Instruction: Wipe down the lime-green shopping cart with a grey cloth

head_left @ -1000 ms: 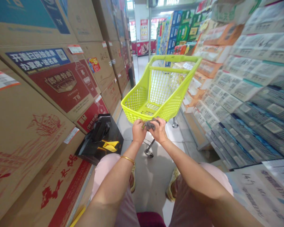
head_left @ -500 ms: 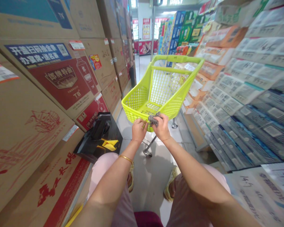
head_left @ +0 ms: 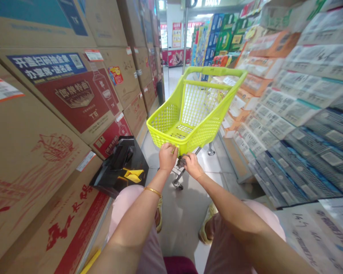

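left hand (head_left: 167, 156): clamped on the near rim of the lime cart (head_left: 214, 114), steadying it
right hand (head_left: 192, 166): bunched around a grey rag (head_left: 181, 161), just under that near edge
done so far: looks like the rim; underside's probably left

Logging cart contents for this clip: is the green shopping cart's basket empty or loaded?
Empty, as far as shown: the green shopping cart shows bare mesh floor and walls, with no goods inside.

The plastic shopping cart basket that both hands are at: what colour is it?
Bright lime-green plastic shopping cart basket, with a perforated mesh pattern; the head view shows it.
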Tool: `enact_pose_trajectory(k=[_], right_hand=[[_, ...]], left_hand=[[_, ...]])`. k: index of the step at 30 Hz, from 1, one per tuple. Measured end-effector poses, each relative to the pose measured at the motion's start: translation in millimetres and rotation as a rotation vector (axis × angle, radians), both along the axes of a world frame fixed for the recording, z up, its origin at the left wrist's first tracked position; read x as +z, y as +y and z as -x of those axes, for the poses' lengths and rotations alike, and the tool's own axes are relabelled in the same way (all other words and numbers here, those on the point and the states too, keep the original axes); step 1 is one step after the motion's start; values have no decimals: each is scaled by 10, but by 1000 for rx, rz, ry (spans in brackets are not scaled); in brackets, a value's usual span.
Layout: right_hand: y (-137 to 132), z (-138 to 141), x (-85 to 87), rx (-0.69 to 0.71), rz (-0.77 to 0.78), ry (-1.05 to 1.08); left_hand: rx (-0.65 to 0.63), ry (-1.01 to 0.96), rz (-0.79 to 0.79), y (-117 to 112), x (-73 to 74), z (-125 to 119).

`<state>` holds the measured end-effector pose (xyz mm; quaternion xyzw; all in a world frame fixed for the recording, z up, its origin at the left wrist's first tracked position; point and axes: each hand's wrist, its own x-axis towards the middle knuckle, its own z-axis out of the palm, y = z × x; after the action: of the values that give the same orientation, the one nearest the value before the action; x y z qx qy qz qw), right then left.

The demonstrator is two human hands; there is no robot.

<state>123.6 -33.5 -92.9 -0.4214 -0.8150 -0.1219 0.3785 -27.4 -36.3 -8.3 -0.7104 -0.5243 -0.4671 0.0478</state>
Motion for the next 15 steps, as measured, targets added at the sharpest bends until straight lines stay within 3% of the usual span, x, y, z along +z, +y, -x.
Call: enact_pose_trajectory(k=[3, 10, 12, 15], right_hand=[[17, 18, 140, 14, -52, 46], [75, 165, 759, -26, -260, 259], [72, 181, 823, -43, -284, 263], [83, 172, 782, -58, -249, 246]], left_hand=[[-4, -15, 9, -4, -4, -11], [-13, -31, 7, -30, -32, -25], [-1, -36, 2, -32, -38, -30], [13, -38, 10, -27, -39, -32]])
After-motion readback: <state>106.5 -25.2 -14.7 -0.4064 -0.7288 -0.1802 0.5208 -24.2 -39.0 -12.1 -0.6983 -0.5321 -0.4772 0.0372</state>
